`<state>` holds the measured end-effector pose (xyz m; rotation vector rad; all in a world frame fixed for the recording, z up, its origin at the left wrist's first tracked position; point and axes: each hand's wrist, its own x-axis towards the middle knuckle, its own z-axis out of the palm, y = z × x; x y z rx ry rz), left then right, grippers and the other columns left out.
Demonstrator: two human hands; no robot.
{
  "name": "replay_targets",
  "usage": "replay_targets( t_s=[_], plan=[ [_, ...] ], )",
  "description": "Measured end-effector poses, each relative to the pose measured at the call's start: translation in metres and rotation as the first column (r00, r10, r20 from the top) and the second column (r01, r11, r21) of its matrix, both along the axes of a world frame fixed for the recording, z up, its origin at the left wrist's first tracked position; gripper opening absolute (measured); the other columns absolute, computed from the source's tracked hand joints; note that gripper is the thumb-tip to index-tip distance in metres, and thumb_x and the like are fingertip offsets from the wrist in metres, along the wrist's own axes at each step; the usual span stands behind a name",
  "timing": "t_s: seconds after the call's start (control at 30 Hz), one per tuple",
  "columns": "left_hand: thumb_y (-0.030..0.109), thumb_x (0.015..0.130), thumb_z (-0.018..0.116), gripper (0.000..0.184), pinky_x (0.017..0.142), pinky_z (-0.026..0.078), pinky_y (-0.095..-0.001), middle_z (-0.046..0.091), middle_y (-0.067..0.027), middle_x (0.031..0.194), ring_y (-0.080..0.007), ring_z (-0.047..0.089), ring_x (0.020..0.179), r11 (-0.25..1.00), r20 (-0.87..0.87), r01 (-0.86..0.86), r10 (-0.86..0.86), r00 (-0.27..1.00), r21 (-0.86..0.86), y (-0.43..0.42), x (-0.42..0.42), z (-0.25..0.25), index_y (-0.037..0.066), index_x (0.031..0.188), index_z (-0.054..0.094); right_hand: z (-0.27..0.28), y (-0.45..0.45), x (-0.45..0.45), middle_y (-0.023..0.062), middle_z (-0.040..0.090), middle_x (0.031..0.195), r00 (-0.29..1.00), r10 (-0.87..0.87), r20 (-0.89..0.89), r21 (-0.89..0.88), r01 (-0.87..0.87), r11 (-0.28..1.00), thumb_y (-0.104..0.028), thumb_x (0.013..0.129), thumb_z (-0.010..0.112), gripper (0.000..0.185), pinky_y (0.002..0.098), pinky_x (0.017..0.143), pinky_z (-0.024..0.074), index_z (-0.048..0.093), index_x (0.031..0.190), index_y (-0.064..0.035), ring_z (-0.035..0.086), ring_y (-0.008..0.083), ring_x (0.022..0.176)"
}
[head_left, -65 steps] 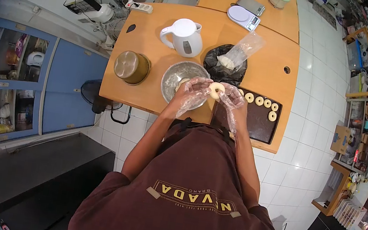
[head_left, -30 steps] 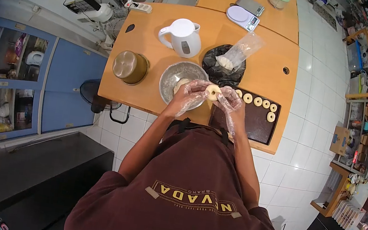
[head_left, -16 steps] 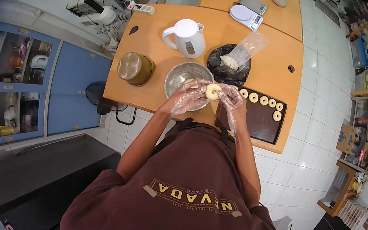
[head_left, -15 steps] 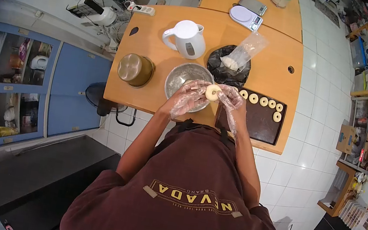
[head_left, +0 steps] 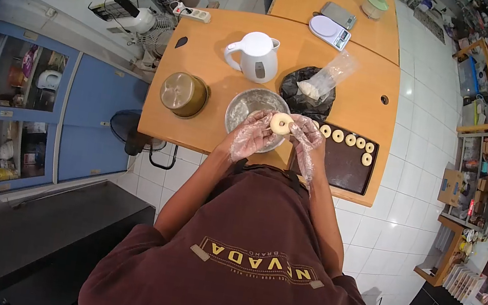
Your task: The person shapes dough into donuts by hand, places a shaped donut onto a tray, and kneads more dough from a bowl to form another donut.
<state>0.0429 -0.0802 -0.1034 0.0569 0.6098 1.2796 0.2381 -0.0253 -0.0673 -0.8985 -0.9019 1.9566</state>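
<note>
A ring of pale doughnut dough (head_left: 281, 123) is held up between my two hands, just above the front rim of a metal mixing bowl (head_left: 236, 102). My left hand (head_left: 251, 133), in a clear floury plastic glove, pinches the ring's left side. On the opposite side, the gloved fingers of my right hand (head_left: 307, 138) close on its edge. Beside my right hand lies a dark baking tray (head_left: 346, 168), partly covered by that hand. Several dough rings (head_left: 338, 135) line its back edge and right corner. Flour coats the inside of the bowl.
Behind the bowl stand a white electric kettle (head_left: 259, 60) and a black plastic bag (head_left: 291, 87) under a clear bag of white dough or flour (head_left: 327, 80). A brownish pot (head_left: 182, 94) sits left. Further back are a kitchen scale (head_left: 328, 31) and a power strip (head_left: 194, 14).
Both hands still hold the dough ring at nearly the same spot, with slight finger shifts. The whole view has moved a little, so the table items appear slightly lower and further right.
</note>
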Motion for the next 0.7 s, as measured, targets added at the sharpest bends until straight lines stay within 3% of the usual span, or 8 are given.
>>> replay_targets(
  t_s=[0.07,0.2,0.3,0.57,0.7],
  plan=[
    [0.011,0.103,0.064,0.034,0.107,0.055,-0.0424,0.059,-0.0117,0.14,-0.0263,0.062,0.124,0.999,-0.067,0.025,-0.023,0.998,0.03,0.001,-0.004,0.005,0.007,0.135,0.056,0.0,-0.002,-0.004,0.0026,0.072,0.116,0.999,-0.019,0.04,0.015,0.018,1.0,-0.013,0.101,0.068,0.022,0.0288,0.088,0.0551,0.069,0.122,-0.0057,0.067,0.01,0.102],
    [0.011,0.103,0.063,0.036,0.105,0.056,-0.0437,0.059,-0.0133,0.139,-0.0273,0.063,0.124,0.98,-0.238,0.075,-0.029,0.971,0.185,-0.002,-0.008,0.026,0.004,0.137,0.053,0.009,-0.006,-0.009,0.0023,0.071,0.117,0.998,-0.042,-0.042,-0.035,0.04,0.999,-0.015,0.103,0.066,0.021,0.029,0.087,0.0553,0.069,0.122,-0.0063,0.067,0.0104,0.103],
    [0.01,0.102,0.064,0.04,0.105,0.056,-0.0438,0.059,-0.0147,0.139,-0.0279,0.063,0.124,0.984,-0.297,0.108,-0.062,0.953,0.139,-0.003,-0.011,0.038,0.002,0.139,0.051,0.01,-0.014,-0.013,0.0023,0.07,0.117,0.996,-0.044,-0.081,-0.079,0.038,0.996,-0.017,0.104,0.065,0.022,0.0289,0.086,0.056,0.067,0.124,-0.007,0.067,0.0103,0.104],
    [0.009,0.102,0.065,0.037,0.106,0.056,-0.044,0.059,-0.014,0.139,-0.0265,0.063,0.124,0.977,-0.291,0.098,-0.04,0.956,0.189,-0.02,-0.016,0.029,0.001,0.137,0.055,0.004,-0.034,-0.014,0.0016,0.069,0.121,0.981,-0.063,-0.182,-0.244,0.017,0.97,-0.015,0.103,0.065,0.024,0.0277,0.086,0.057,0.065,0.126,-0.009,0.066,0.0097,0.105],
    [0.01,0.102,0.065,0.037,0.106,0.055,-0.043,0.06,-0.0122,0.137,-0.0244,0.063,0.125,0.976,-0.253,0.097,-0.045,0.966,0.196,-0.033,-0.013,0.026,0.002,0.137,0.056,-0.007,-0.048,-0.013,0.0009,0.068,0.122,0.973,-0.105,-0.204,-0.23,0.057,0.972,-0.016,0.104,0.064,0.025,0.028,0.086,0.0575,0.065,0.128,-0.0102,0.066,0.0105,0.107]
  ],
)
